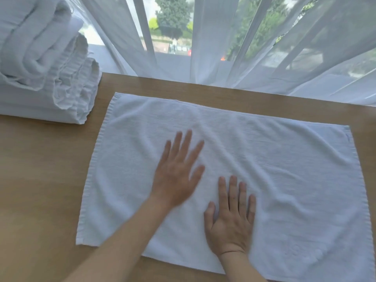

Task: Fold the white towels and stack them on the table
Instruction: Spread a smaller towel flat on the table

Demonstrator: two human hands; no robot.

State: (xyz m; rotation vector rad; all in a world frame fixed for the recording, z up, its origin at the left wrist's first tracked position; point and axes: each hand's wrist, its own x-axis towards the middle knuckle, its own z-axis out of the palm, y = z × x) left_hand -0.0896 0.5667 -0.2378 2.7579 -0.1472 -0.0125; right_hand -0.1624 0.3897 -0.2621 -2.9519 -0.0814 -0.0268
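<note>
Towel: white towel (264, 169) lies spread flat on the wooden table (40, 180), long side across the view, mild creases through its middle.
Left hand: left hand (175, 176) is flat on the towel left of centre, fingers straight and spread, holding nothing; outline blurred.
Right hand: right hand (232, 222) is palm-down near the towel's near edge, just beside the left, fingers straight, gripping nothing.
Stack: folded towels (40, 68) are piled at the table's far-left corner, apart from the spread towel.
Background: sheer curtain (264, 47) hangs behind the table's far edge, its hem touching the tabletop; trees show through the window.
</note>
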